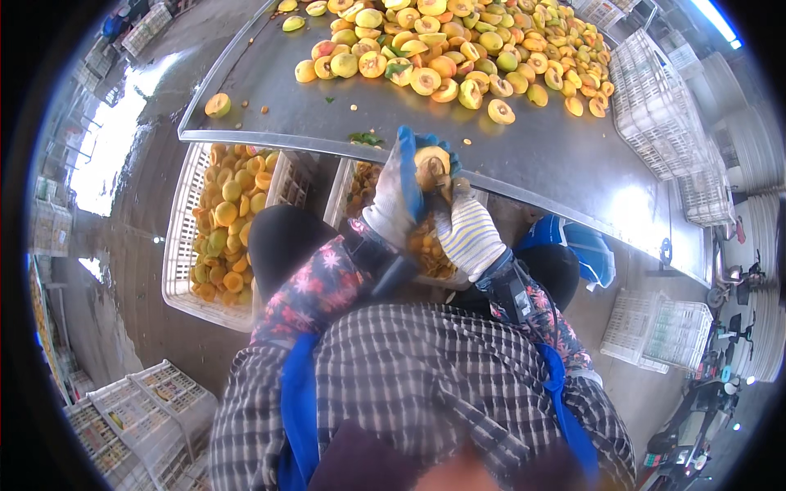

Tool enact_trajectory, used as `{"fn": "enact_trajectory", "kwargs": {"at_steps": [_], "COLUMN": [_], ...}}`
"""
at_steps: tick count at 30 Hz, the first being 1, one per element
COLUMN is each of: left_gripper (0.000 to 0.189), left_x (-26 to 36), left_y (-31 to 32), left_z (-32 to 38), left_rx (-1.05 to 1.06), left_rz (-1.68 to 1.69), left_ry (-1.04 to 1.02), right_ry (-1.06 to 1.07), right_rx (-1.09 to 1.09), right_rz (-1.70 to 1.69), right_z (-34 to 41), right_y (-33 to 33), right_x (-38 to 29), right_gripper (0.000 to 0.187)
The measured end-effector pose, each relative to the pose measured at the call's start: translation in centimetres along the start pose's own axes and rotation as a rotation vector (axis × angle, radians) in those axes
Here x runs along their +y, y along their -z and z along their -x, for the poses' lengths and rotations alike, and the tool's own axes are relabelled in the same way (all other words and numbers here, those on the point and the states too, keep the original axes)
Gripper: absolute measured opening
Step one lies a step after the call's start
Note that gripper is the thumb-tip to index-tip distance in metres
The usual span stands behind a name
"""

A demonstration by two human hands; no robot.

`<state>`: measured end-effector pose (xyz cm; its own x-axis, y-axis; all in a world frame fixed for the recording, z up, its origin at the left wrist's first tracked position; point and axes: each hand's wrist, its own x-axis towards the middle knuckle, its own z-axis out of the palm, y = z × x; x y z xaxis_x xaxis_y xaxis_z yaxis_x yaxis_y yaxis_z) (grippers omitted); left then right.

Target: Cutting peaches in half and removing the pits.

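A halved yellow peach (431, 161), cut face turned up with its brown centre showing, rests in my left hand (402, 184). That hand wears a white glove with a blue coated palm and is cupped around the fruit at the table's front edge. My right hand (470, 230), in a striped knit glove, is closed at the peach's cut face. Its fingers seem to grip a small hand tool (443, 187), mostly hidden and blurred. Below both hands, a white crate (336, 199) holds peach pieces and scraps, partly covered by my arms.
A heap of halved peaches (442, 55) covers the back of the metal table (288, 110). A single half (217, 105) lies near its left corner. A crate of peach halves (178, 245) stands left of my knee. Stacked crates (654, 104) border the right. A blue bag (589, 248) hangs near my right knee.
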<state>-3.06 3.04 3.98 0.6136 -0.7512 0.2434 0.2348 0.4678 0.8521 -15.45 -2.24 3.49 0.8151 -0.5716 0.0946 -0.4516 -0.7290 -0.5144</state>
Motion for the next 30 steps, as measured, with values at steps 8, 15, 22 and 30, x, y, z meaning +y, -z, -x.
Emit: {"fn": "enact_trajectory", "kwargs": {"at_steps": [8,15,22,30], "left_gripper": [0.038,0.040,0.042,0.031], "left_x": [-0.1,0.5,1.1,1.3], "left_y": [0.9,0.8,0.3,0.3], "left_z": [-0.3,-0.5,0.2,0.7], "left_rx": [-0.047,-0.084,-0.029,0.020], "left_rz": [-0.279,-0.476,-0.357,-0.692], "left_ry": [-0.066,-0.263,-0.126,-0.234], "right_ry": [0.065,-0.127,-0.069,-0.058], "right_rx": [-0.019,-0.066,0.099,0.121], "right_rz": [-0.138,-0.034,-0.340,-0.337], "right_z": [-0.7,-0.8,-0.4,-0.4], "right_y": [1.2,1.7,0.4,-1.0], "right_x": [0.5,-1.0,-0.8,-0.6], "right_gripper": [0.038,0.036,0.036,0.032]}}
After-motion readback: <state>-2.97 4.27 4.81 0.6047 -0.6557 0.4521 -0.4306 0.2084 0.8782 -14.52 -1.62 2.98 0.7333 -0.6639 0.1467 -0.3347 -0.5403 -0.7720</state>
